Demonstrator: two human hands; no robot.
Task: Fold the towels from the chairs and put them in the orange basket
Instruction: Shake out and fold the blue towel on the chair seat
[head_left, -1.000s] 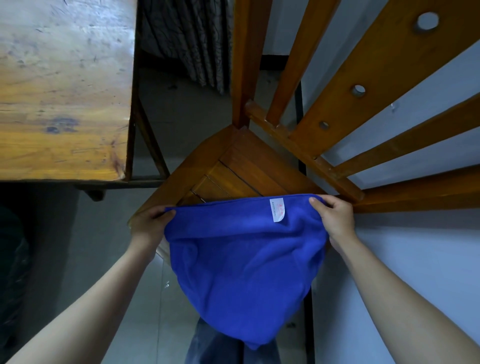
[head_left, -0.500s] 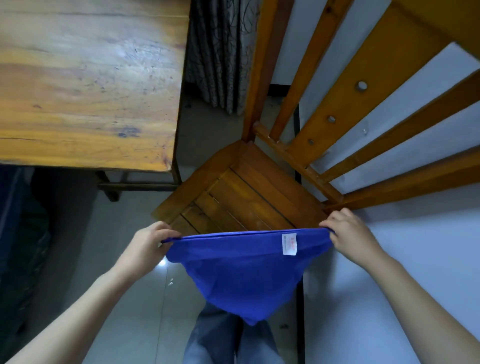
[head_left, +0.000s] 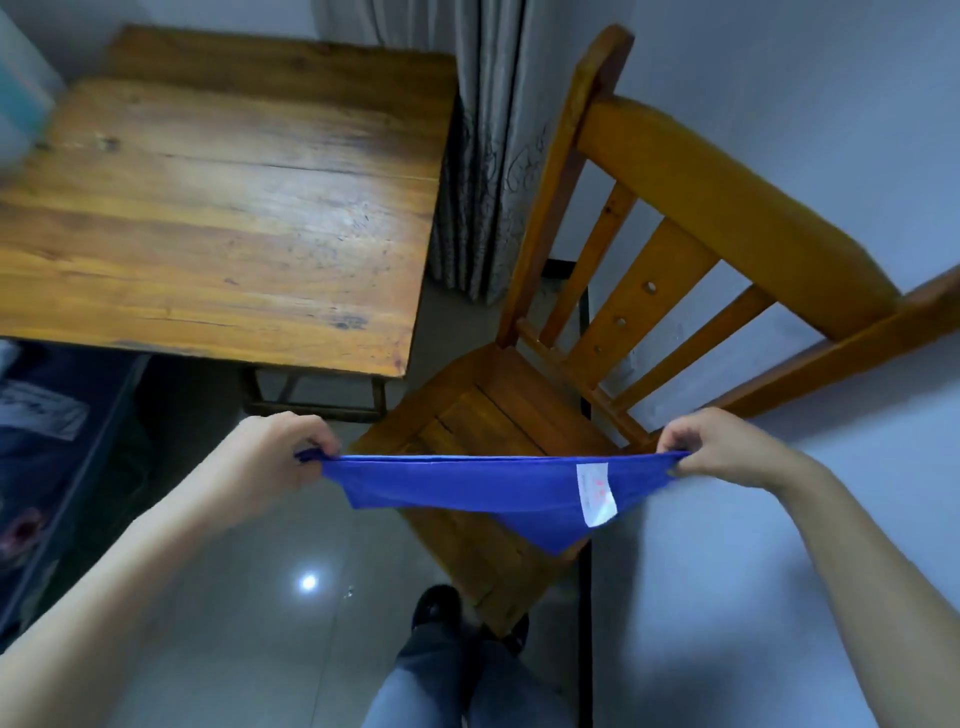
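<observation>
You've got the blue microfibre towel (head_left: 467, 486) stretched out flat in mid-air over the slatted wooden chair (head_left: 524, 410). Your left hand (head_left: 270, 457) and right hand (head_left: 727, 449) each pinch a top corner, fingers curled tight. White tag (head_left: 596, 493) hangs near your right side.

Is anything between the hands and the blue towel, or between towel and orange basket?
Nothing: the left hand and right hand pinch the blue towel by its top corners. The orange basket is not in view, so that path cannot be judged.
</observation>
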